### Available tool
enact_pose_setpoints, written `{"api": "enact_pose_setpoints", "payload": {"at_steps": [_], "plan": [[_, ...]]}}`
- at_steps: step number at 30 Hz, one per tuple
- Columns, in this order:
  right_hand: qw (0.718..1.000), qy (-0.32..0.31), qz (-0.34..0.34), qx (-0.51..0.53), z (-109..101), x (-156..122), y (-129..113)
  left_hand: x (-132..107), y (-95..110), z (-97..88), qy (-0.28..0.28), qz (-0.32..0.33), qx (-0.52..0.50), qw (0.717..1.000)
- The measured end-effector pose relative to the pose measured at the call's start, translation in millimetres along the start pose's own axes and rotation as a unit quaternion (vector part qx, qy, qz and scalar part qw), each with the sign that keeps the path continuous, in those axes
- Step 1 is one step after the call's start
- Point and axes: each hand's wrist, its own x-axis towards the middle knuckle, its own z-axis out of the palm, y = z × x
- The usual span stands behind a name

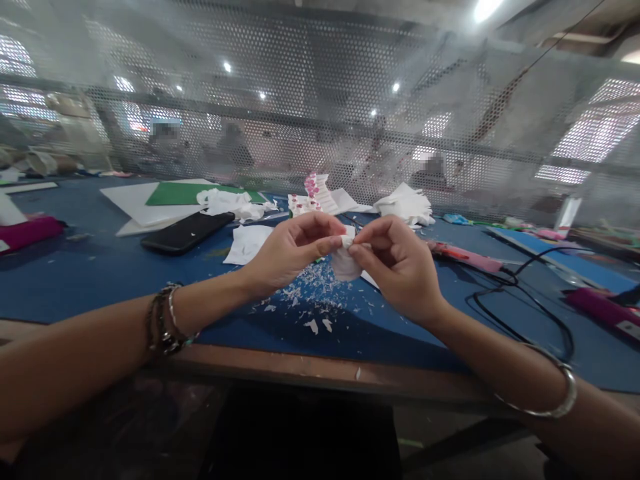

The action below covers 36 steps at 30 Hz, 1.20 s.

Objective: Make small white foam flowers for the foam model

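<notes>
My left hand [290, 252] and my right hand [395, 263] meet above the blue table top [90, 280]. Both pinch a small folded piece of white paper [346, 261] between thumb and fingers. The paper hangs down between the two hands. Below them lies a scatter of several tiny white paper scraps [315, 300]. My left wrist wears dark bead bracelets [163, 327], my right wrist a silver bangle [557, 393].
A black phone [187, 232] lies at left, with white and green sheets [170, 197] behind it. White paper stacks [405, 203] and a pink-dotted cut paper [317, 193] sit further back. A black cable [520, 300] loops at right. A perforated metal screen [320, 113] closes the far side.
</notes>
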Motion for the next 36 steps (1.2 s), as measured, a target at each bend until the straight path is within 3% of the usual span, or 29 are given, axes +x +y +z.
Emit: {"api": "enact_pose_setpoints", "payload": {"at_steps": [7, 11, 17, 31, 36], "plan": [[0.999, 0.010, -0.034, -0.038, 1.2, -0.9, 1.8, 1.0, -0.9, 1.5, 0.020, 0.023, -0.001, 1.000], [0.995, 0.023, -0.050, -0.084, 0.8, -0.9, 3.0, -1.9, -1.8, 1.5, 0.025, 0.088, 0.091, 0.992], [0.989, 0.040, -0.059, -0.128, 0.3, -0.5, 0.5, -7.0, 0.8, 1.6, 0.036, 0.173, 0.242, 0.954], [0.992, -0.024, -0.058, -0.109, -2.5, 1.6, 6.3, -6.0, 1.5, -2.4, 0.007, 0.199, 0.291, 0.936], [0.991, -0.028, -0.077, -0.106, -3.3, 1.3, 7.1, -3.5, 2.9, -3.2, 0.024, 0.141, 0.261, 0.955]]}}
